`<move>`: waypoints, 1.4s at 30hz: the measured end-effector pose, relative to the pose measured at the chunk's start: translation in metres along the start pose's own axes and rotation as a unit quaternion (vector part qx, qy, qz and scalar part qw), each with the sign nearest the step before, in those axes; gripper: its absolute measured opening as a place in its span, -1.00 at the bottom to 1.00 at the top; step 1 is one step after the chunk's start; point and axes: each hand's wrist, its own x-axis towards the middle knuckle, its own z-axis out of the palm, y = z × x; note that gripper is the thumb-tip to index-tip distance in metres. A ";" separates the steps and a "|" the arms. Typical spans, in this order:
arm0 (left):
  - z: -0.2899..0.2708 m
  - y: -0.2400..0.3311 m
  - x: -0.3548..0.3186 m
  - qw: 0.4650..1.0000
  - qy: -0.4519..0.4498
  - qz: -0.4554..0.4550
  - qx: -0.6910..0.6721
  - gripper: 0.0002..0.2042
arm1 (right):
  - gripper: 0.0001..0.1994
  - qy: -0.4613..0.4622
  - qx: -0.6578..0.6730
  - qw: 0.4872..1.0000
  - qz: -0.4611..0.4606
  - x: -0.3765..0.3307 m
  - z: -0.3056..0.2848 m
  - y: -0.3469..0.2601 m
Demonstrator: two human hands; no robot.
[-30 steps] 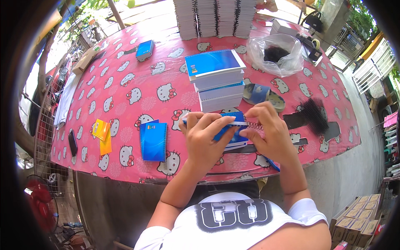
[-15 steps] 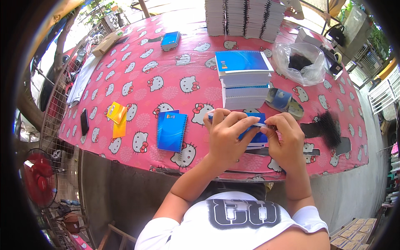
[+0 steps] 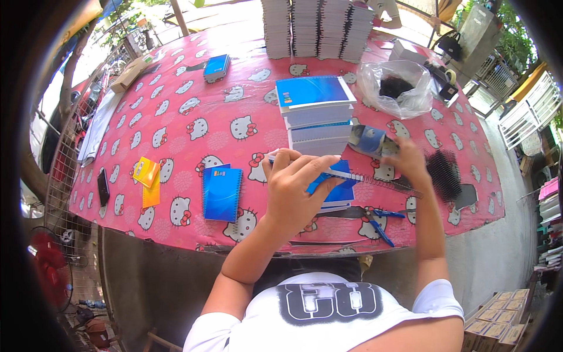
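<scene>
My left hand [image 3: 299, 188] pinches a blue-covered notebook [image 3: 319, 183] by its edge, tilted above the table's front. From the notebook's edge a dark spiral binding coil [image 3: 381, 180] sticks out to the right, its far end loose and passing in front of my right wrist. My right hand [image 3: 407, 159] is blurred by motion, with its fingertips at a blue printed object [image 3: 369, 139] whose kind I cannot make out. Under the held notebook lie more blue notebooks [image 3: 345, 196]. Pliers with blue handles [image 3: 382, 226] rest in front of my right forearm.
A pile of black coils [image 3: 444, 176] lies at the right. Behind my hands stands a stack of blue notebooks [image 3: 319, 111], with taller stacks [image 3: 316, 29] at the back. A clear plastic bag [image 3: 396, 88] holds dark material. Blue notebooks [image 3: 223, 193] and yellow notebooks [image 3: 149, 180] lie left.
My right hand has left the notebook and moved to the right, up to the blue printed object. The coil now shows, stretching out rightward. The view has shifted, and the pliers have come into sight.
</scene>
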 end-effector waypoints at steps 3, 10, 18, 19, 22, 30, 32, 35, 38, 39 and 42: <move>0.005 0.000 0.001 0.999 -0.029 -0.006 0.014 -0.68 | -0.55 -0.058 -0.042 0.997 0.031 -0.006 0.019 0.003; 0.013 -0.008 -0.005 1.000 -0.029 0.012 0.000 -0.67 | -0.65 -0.111 0.692 0.700 -0.137 0.000 -0.062 -0.061; 0.012 0.002 0.001 0.997 -0.052 -0.048 -0.040 -0.62 | -0.71 -0.111 0.504 0.850 -0.106 -0.005 -0.074 -0.069; 0.012 -0.001 0.000 0.998 -0.035 -0.034 -0.043 -0.60 | -0.68 -0.117 0.535 0.829 -0.110 -0.005 -0.074 -0.076; 0.011 -0.012 0.001 0.999 0.011 -0.008 -0.034 -0.56 | -0.71 0.005 0.309 0.931 -0.194 0.005 -0.059 -0.061; 0.009 -0.027 -0.020 0.915 0.061 -0.226 -0.328 -0.63 | -0.77 -0.110 0.525 0.834 -0.127 0.020 -0.059 -0.092; 0.005 -0.030 -0.019 0.902 0.059 -0.235 -0.358 -0.63 | -0.76 -0.077 0.422 0.895 -0.125 0.021 -0.063 -0.106; 0.002 -0.034 -0.024 0.895 0.050 -0.253 -0.363 -0.63 | -0.73 -0.137 0.441 0.886 -0.036 0.028 -0.063 -0.102; 0.000 -0.037 -0.022 0.879 0.048 -0.264 -0.394 -0.65 | -0.71 -0.095 0.367 0.923 -0.066 0.026 -0.065 -0.108; -0.001 -0.038 -0.023 0.870 0.045 -0.269 -0.411 -0.66 | -0.70 -0.082 0.342 0.933 -0.073 0.024 -0.064 -0.109; -0.007 -0.042 -0.028 0.869 0.026 -0.266 -0.415 -0.67 | -0.66 0.070 0.280 0.957 0.015 0.012 -0.060 -0.094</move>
